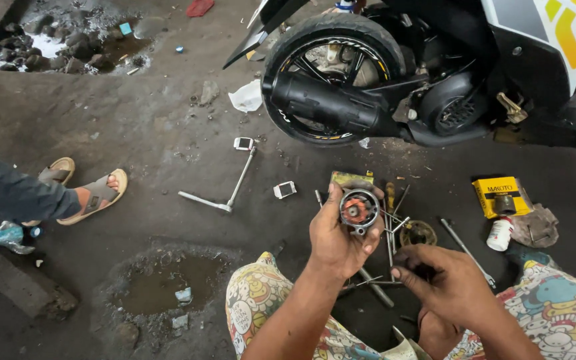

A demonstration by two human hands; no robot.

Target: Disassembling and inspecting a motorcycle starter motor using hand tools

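I'm gripping the round motor part [359, 211] in my left hand [336, 237] (right hand [443, 280] pinched shut on something too small to tell), judging it needs careful seating next.

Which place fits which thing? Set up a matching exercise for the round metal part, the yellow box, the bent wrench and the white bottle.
Things:
1. round metal part
2. yellow box
3. bent wrench
4. white bottle

Places:
A. lying alone on the floor, left of the hands
B. on the floor below the scooter's body, at the right
C. held up in the left hand
D. on the floor just below the yellow box, beside a grey rag

Pairs: 1-C, 2-B, 3-A, 4-D
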